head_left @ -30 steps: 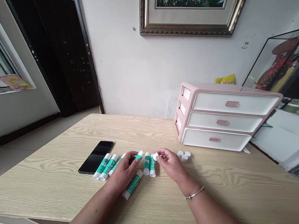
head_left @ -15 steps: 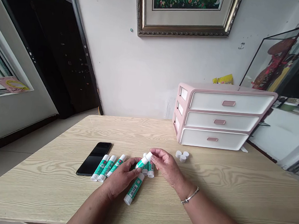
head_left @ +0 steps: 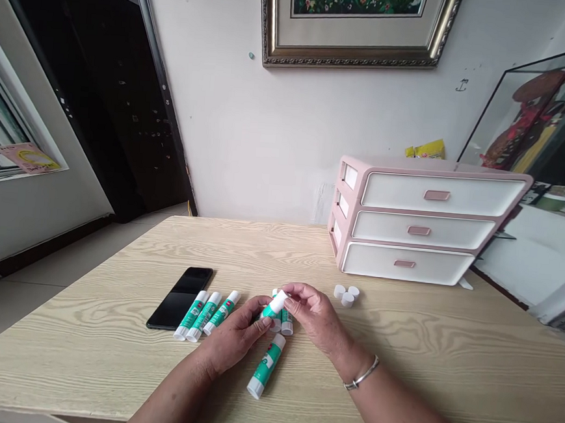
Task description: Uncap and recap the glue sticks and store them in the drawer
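Observation:
My left hand (head_left: 240, 331) is closed around the body of a green and white glue stick (head_left: 271, 310), which tilts up to the right. The fingers of my right hand (head_left: 314, 318) pinch the white cap (head_left: 280, 299) at its upper end. Behind the held stick lie two more glue sticks (head_left: 287, 321), partly covered by my hands. A loose glue stick (head_left: 266, 367) rests on the table nearer to me, between my forearms. Left of my left hand, three glue sticks (head_left: 206, 316) lie slanted side by side. Three small white caps (head_left: 347, 300) sit together beyond my right hand.
A black phone (head_left: 172, 304) lies at the left, with a glue stick against its edge. At the back right of the wooden table (head_left: 427, 360) stands a pink and white drawer unit (head_left: 418, 229). Behind the table is a white wall with a framed picture (head_left: 358, 58).
The loose glue stick near me has rolled to the right and a little closer, turning its label. On the held stick, less white shows between cap and green label. My hands have barely moved.

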Demonstrator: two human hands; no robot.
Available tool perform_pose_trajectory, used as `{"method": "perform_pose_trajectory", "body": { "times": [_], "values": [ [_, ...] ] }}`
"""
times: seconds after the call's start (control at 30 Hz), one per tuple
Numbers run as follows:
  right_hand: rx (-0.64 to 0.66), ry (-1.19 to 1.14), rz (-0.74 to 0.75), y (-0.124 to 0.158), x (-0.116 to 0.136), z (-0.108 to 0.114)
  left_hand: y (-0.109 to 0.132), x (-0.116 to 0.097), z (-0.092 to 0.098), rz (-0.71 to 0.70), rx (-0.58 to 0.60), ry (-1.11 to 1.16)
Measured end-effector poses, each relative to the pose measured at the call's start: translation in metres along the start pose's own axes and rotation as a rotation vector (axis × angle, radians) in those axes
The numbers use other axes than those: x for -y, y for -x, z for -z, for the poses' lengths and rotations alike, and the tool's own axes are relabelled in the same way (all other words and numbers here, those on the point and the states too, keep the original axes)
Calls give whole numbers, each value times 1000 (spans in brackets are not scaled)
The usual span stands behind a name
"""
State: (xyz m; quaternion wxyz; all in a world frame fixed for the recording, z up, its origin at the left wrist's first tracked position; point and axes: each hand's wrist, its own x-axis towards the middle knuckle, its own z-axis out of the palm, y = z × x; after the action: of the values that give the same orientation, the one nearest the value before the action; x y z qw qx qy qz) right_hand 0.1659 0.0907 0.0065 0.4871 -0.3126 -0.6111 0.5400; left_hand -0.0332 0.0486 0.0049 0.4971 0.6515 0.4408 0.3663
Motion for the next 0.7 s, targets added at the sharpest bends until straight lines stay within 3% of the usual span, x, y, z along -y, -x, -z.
{"method": "perform_pose_trajectory", "body": {
  "times": [0.23,0.53,0.7],
  "values": [
    [47,131,72,6,-4,-7,1,-12,-3,106,-46,88],
    [101,393,192,15,2,-1,0,-5,3,118,-317,101],
    [333,564,252,21,17,3,0,2,7,97,-389,141]
  ]
}}
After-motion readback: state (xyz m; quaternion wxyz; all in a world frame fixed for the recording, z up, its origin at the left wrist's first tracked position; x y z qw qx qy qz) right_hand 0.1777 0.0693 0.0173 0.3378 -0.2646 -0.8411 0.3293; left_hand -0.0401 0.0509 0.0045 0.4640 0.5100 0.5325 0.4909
